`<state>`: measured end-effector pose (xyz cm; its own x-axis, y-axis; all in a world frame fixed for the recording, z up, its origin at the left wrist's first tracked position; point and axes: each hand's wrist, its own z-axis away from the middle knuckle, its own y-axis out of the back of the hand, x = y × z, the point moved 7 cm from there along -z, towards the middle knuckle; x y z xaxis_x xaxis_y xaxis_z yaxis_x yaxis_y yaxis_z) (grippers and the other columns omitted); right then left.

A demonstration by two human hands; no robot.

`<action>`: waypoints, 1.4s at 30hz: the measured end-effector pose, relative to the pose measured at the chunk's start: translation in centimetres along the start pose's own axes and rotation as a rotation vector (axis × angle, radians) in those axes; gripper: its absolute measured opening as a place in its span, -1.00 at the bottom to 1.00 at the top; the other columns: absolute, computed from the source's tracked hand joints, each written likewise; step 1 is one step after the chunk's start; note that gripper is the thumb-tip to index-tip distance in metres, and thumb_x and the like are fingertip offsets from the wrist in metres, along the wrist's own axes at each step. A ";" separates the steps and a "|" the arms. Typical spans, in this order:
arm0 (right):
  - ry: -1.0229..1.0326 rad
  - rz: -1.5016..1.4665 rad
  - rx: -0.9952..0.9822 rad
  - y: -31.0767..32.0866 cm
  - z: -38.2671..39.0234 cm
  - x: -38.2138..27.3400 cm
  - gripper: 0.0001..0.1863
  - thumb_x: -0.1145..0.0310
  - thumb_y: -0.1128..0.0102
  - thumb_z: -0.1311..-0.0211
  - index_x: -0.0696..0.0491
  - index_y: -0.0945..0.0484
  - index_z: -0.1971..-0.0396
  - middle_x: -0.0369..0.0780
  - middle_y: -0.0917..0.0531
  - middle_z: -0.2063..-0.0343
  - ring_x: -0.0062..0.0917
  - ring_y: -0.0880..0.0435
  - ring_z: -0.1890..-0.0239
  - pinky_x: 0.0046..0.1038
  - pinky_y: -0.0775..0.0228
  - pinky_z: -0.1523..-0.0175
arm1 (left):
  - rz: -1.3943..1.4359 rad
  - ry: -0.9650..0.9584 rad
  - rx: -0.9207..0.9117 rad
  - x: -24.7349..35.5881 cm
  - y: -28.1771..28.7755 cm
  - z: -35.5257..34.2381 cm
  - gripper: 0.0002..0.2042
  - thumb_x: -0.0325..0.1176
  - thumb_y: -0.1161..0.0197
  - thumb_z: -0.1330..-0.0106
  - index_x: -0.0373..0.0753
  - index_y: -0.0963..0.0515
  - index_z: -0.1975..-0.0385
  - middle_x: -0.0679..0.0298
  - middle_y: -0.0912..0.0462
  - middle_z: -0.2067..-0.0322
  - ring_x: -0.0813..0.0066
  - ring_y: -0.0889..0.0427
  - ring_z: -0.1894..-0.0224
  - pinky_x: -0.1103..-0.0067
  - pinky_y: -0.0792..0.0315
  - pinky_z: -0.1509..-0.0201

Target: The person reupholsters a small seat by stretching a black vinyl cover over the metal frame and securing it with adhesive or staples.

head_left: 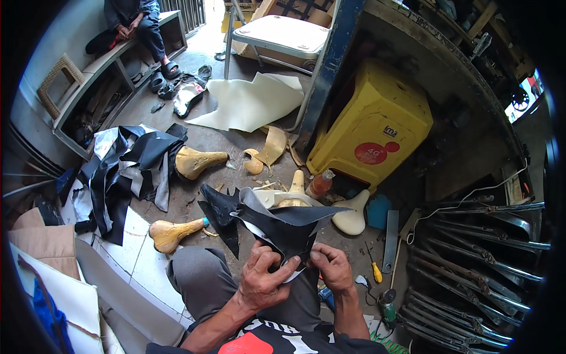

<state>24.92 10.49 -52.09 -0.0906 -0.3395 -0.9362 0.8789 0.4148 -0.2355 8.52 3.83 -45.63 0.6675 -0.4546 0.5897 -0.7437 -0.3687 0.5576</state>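
Note:
Above my lap, a piece of black leatherette (292, 227) with a pale edge hangs between my two hands. My left hand (262, 274) pinches its lower edge with thumb and fingers. On the opposite side of that edge, my right hand (332, 265) grips it between thumb and curled fingers. Just beyond the leatherette, pale foam and a bottle with orange contents (320, 184) show in part. A cream bicycle saddle (352, 213) lies to the right. Two yellowed foam saddle pads, one farther off (197, 162) and one nearer (175, 233), lie to the left.
Black and silver scraps (132, 159) are heaped at left. A yellow plastic stool (371, 127) lies tipped at right, near chrome tubes (471, 271), a yellow-handled screwdriver (376, 271) and a green power tool (387, 307). Beyond are a folding chair (283, 32) and a seated person (132, 26).

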 end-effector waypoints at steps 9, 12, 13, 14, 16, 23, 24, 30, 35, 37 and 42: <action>-0.034 0.054 0.041 0.2 -0.7 0.0 -0.75 0.23 -0.31 -0.45 0.13 -0.63 0.29 -0.43 -0.57 0.43 -0.78 -0.46 0.35 -0.65 -0.27 0.23 | 0.012 0.047 0.005 0.1 0.1 -0.2 -0.46 -0.53 -0.38 0.30 -0.16 -0.77 0.12 0.27 -0.35 0.38 0.25 -0.44 0.24 0.16 -0.43 -0.16; -0.065 0.022 0.085 -0.5 -0.7 -1.1 -0.78 0.28 -0.35 -0.42 0.11 -0.60 0.35 -0.46 -0.53 0.47 -0.80 -0.40 0.40 -0.66 -0.19 0.31 | 0.015 0.070 -0.018 -0.1 0.2 0.0 -0.45 -0.52 -0.39 0.31 -0.15 -0.76 0.12 0.27 -0.36 0.37 0.24 -0.45 0.23 0.15 -0.43 -0.17; -0.066 0.023 0.085 -0.6 -0.6 -1.1 -0.78 0.28 -0.35 -0.42 0.11 -0.60 0.35 -0.46 -0.53 0.47 -0.80 -0.40 0.40 -0.66 -0.19 0.31 | 0.015 0.072 -0.017 0.0 0.2 0.0 -0.45 -0.52 -0.39 0.31 -0.15 -0.76 0.12 0.27 -0.36 0.37 0.24 -0.45 0.23 0.15 -0.43 -0.17; -0.039 0.050 0.090 -0.7 -0.6 -1.3 -0.79 0.30 -0.34 -0.41 0.10 -0.58 0.37 -0.46 -0.51 0.48 -0.81 -0.38 0.41 -0.65 -0.17 0.32 | 0.014 0.066 -0.024 0.1 0.2 -0.1 -0.45 -0.52 -0.39 0.30 -0.15 -0.76 0.11 0.26 -0.36 0.37 0.24 -0.45 0.23 0.15 -0.43 -0.17; -0.013 0.081 0.096 -0.8 -0.6 -1.2 -0.79 0.32 -0.34 -0.40 0.09 -0.56 0.40 -0.47 -0.49 0.50 -0.82 -0.37 0.42 -0.65 -0.16 0.33 | 0.016 0.061 -0.030 0.0 0.0 -0.1 -0.44 -0.51 -0.39 0.30 -0.14 -0.76 0.10 0.26 -0.36 0.37 0.23 -0.45 0.23 0.14 -0.43 -0.18; -0.027 0.074 0.122 -0.9 -0.8 -2.0 -0.75 0.32 -0.35 -0.38 0.08 -0.50 0.45 -0.49 -0.46 0.53 -0.83 -0.33 0.44 -0.63 -0.12 0.35 | 0.032 0.069 -0.026 -0.4 -0.3 0.3 -0.43 -0.47 -0.35 0.25 -0.15 -0.74 0.05 0.25 -0.37 0.34 0.23 -0.45 0.20 0.17 -0.41 -0.10; -0.059 0.016 0.092 -1.0 -0.9 -1.9 -0.73 0.31 -0.36 -0.37 0.08 -0.49 0.46 -0.50 -0.46 0.54 -0.81 -0.32 0.45 -0.62 -0.12 0.36 | 0.025 0.050 -0.022 -0.2 -0.2 0.1 -0.44 -0.47 -0.35 0.25 -0.16 -0.74 0.05 0.24 -0.38 0.34 0.23 -0.45 0.20 0.17 -0.41 -0.08; 0.205 0.548 0.254 -0.9 -0.4 -2.9 -0.71 0.26 -0.27 -0.47 0.05 -0.49 0.47 -0.50 -0.43 0.55 -0.78 -0.31 0.47 -0.59 -0.15 0.34 | 0.013 0.085 0.015 0.1 -0.2 -0.6 -0.49 -0.51 -0.42 0.23 -0.13 -0.75 0.10 0.26 -0.37 0.38 0.26 -0.42 0.28 0.36 -0.40 0.10; 0.050 0.161 0.191 -0.8 -0.5 -1.4 -0.65 0.18 -0.31 -0.44 0.05 -0.45 0.48 -0.47 -0.39 0.54 -0.74 -0.26 0.45 -0.55 -0.13 0.35 | 0.018 0.096 0.012 0.4 0.0 -0.6 -0.52 -0.54 -0.44 0.18 -0.10 -0.75 0.12 0.27 -0.38 0.39 0.29 -0.42 0.29 0.41 -0.38 0.15; 0.150 0.497 0.241 -0.9 -0.3 -2.9 -0.61 0.15 -0.33 -0.43 0.06 -0.44 0.50 -0.46 -0.37 0.55 -0.76 -0.26 0.42 -0.56 -0.15 0.35 | 0.019 0.102 0.021 0.6 0.0 -0.9 -0.54 -0.55 -0.45 0.16 -0.10 -0.76 0.13 0.26 -0.38 0.39 0.29 -0.41 0.30 0.41 -0.37 0.16; 0.020 0.188 0.139 -0.5 -0.8 -0.5 -0.63 0.14 -0.27 -0.48 0.08 -0.50 0.45 -0.42 -0.43 0.52 -0.75 -0.32 0.42 -0.58 -0.17 0.32 | 0.016 0.116 0.040 0.4 0.4 -0.9 -0.57 -0.57 -0.46 0.11 -0.12 -0.75 0.14 0.26 -0.40 0.40 0.29 -0.42 0.30 0.42 -0.35 0.18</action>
<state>24.20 11.10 -51.72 0.0721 -0.2497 -0.9656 0.9371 0.3484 -0.0201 8.48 4.28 -44.64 0.6534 -0.3646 0.6634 -0.7537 -0.3949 0.5253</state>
